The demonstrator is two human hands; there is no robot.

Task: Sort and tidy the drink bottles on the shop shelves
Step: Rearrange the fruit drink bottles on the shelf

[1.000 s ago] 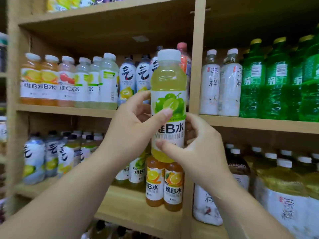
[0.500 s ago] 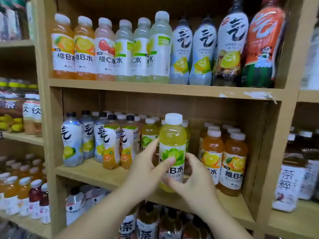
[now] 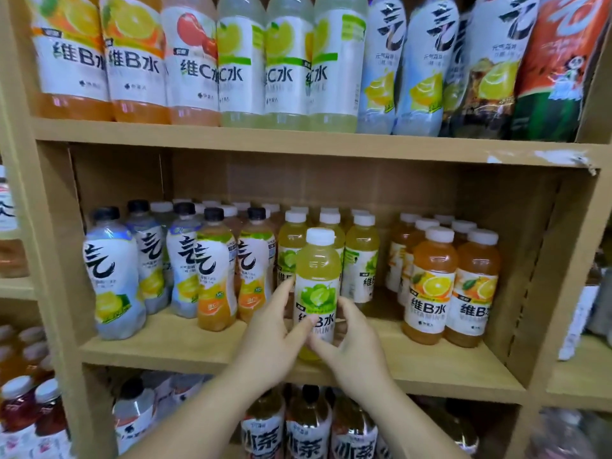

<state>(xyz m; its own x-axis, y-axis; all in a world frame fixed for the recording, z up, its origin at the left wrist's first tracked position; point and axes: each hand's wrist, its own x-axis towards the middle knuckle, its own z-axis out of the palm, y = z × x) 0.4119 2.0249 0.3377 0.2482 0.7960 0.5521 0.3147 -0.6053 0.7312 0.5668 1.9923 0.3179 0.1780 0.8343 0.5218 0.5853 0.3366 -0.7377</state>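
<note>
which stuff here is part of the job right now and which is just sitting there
In the job: lime bottle, held by left hand and right hand; lime row behind it; middle shelf.
Just there: orange bottles at right; black-capped bottles at left; top-shelf bottles; tea bottles below.

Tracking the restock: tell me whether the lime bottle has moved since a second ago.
Yes. The lime bottle has come down from level with the upper shelf to the middle shelf board, left of the orange bottles.
</note>
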